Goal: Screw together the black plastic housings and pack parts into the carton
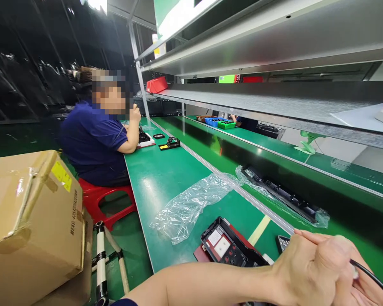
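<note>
My left hand [309, 270] is closed at the lower right, its forearm crossing the bottom of the view. Pressed against it from behind is my right hand [368, 259], partly covered, with its fingers curled in. A black cable [375, 278] comes out between the two hands and runs off to the right; what else they hold is hidden. Left of the hands lies an open black and red device housing [225, 246] with a pale label panel, partly behind my forearm. A dark piece with small buttons [283, 243] shows beside my left hand.
A clear plastic bag [191, 204] lies on the green bench [150, 187]. Beyond the metal rail sits a long black part [277, 191] in plastic. A co-worker in blue [92, 136] sits at the far left. A cardboard box [35, 221] stands left; a metal shelf [258, 102] overhangs.
</note>
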Motion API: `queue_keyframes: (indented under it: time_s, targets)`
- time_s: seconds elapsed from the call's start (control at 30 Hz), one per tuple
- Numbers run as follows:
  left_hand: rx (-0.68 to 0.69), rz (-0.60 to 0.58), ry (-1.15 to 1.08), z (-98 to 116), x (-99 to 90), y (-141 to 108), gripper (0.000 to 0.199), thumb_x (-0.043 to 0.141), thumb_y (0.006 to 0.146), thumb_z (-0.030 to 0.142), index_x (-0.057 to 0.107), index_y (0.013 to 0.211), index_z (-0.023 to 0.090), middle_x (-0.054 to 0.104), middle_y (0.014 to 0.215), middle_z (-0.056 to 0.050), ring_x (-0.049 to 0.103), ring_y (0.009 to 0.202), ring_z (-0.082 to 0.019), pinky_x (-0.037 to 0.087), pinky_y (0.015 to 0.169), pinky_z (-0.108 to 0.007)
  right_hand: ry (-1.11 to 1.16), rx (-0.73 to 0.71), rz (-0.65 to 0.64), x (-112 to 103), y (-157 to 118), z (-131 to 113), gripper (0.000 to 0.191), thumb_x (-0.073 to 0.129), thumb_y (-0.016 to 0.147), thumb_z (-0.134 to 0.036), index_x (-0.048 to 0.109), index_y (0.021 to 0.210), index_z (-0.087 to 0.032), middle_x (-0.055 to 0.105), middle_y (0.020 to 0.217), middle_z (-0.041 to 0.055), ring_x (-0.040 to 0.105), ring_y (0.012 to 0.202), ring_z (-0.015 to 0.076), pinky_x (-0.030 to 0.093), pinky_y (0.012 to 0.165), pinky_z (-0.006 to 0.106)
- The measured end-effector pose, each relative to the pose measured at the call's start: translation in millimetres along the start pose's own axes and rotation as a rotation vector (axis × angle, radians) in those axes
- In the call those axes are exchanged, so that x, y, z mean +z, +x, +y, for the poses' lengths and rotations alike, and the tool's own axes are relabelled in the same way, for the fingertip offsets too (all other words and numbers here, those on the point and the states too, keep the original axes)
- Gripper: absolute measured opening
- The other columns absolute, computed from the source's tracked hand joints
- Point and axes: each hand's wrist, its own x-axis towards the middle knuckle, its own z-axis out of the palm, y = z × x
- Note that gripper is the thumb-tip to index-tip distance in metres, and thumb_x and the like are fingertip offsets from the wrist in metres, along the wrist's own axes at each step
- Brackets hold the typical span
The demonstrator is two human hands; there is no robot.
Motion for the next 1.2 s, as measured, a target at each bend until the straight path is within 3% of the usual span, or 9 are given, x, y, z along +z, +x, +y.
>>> queue_keyframes:
  time_s: [0.1, 0.23, 0.43, 0.63, 0.97, 1.2]
  targets:
    - [0.068, 0.004, -0.035, 1.7, -2.1, 0.5, 0.034, 0.025, 0.098, 0.039, 0.042, 0.074, 0.023, 0.056, 0.072, -0.005, 0.059, 0.076, -0.022, 0.048, 0.074, -0.034, 0.013, -0.005, -0.011, 0.5, -1.1, -7.0, 0.029, 0.062, 0.094, -0.042, 0.076, 0.081, -0.02, 0.072, 0.095, 0.0109, 0.067, 0.084, 0.0236, 0.045, 0.067, 0.038]
    - [0.05, 0.033, -0.064, 5.8, -2.8, 0.6, 0.042, 0.023, 0.102, 0.041, 0.042, 0.069, 0.023, 0.056, 0.069, -0.004, 0.058, 0.073, -0.021, 0.048, 0.074, -0.033, -0.077, 0.024, -0.032, -4.0, -2.0, 0.7, 0.031, 0.058, 0.097, -0.043, 0.078, 0.087, -0.021, 0.074, 0.099, 0.0091, 0.065, 0.082, 0.0201, 0.046, 0.072, 0.035]
    - [0.018, 0.025, -0.146, 11.9, -1.5, 0.2, 0.042, 0.022, 0.103, 0.039, 0.037, 0.066, 0.024, 0.047, 0.064, -0.002, 0.048, 0.066, -0.018, 0.045, 0.072, -0.034, -0.023, -0.005, -0.065, -5.8, -2.4, 7.0, 0.029, 0.059, 0.097, -0.043, 0.078, 0.094, -0.022, 0.074, 0.102, 0.0096, 0.068, 0.091, 0.0231, 0.047, 0.071, 0.035]
    - [0.017, 0.009, -0.169, 12.2, -2.2, -0.5, 0.043, 0.022, 0.103, 0.042, 0.04, 0.068, 0.023, 0.052, 0.074, -0.004, 0.054, 0.079, -0.019, 0.045, 0.078, -0.033, -0.029, 0.029, -0.054, -6.7, -4.3, 10.1, 0.028, 0.059, 0.097, -0.041, 0.08, 0.092, -0.022, 0.073, 0.102, 0.0097, 0.066, 0.083, 0.0207, 0.047, 0.074, 0.036]
    - [0.04, -0.031, -0.15, 13.8, -7.4, -0.3, 0.042, 0.024, 0.104, 0.036, 0.034, 0.065, 0.024, 0.039, 0.063, 0.002, 0.043, 0.064, -0.015, 0.041, 0.07, -0.031, -0.041, 0.016, -0.046, -6.5, -5.2, 9.4, 0.027, 0.059, 0.098, -0.037, 0.08, 0.095, -0.021, 0.074, 0.106, 0.0097, 0.064, 0.083, 0.0197, 0.046, 0.075, 0.034]
    - [0.074, -0.023, -0.145, 9.8, -6.6, -0.1, 0.04, 0.023, 0.104, 0.037, 0.043, 0.073, 0.02, 0.05, 0.075, -0.002, 0.051, 0.075, -0.015, 0.042, 0.072, -0.029, -0.044, 0.027, -0.052, -6.5, -5.0, 7.5, 0.03, 0.058, 0.098, -0.04, 0.079, 0.094, -0.02, 0.074, 0.105, 0.0099, 0.064, 0.083, 0.0198, 0.046, 0.074, 0.034]
